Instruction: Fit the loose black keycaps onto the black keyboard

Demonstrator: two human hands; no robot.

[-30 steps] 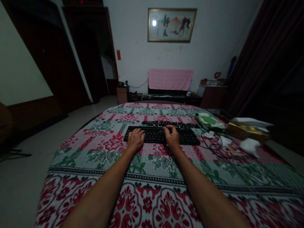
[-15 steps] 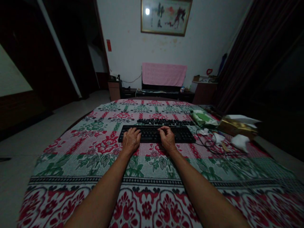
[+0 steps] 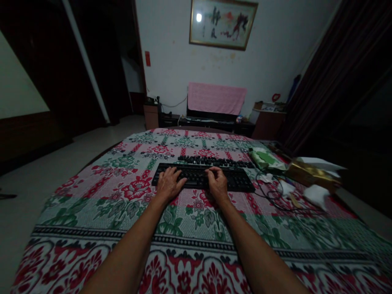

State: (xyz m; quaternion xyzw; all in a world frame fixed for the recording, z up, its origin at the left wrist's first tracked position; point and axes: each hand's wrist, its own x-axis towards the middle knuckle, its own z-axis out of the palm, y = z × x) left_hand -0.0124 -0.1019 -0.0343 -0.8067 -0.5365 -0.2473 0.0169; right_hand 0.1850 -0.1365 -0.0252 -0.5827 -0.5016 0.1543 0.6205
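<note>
A black keyboard lies flat on the flowered tablecloth in front of me. My left hand rests on its left end, fingers spread over the keys and thumb out to the right. Over the keyboard's right-centre part is my right hand, its thumb and index finger drawn together in a pinch; whatever may be between them is too small and dark to make out. Just beyond the keyboard's far edge runs a row of loose black keycaps.
Right of the keyboard lie a black cable, crumpled white tissues, a green tissue pack and a golden tissue box. The patterned tablecloth covers the table. Farther off, a pink cloth drapes over a screen.
The view has shifted and tilted slightly. My left thumb has spread farther from the fingers. My right hand stays pinched over nearly the same part of the keyboard.
</note>
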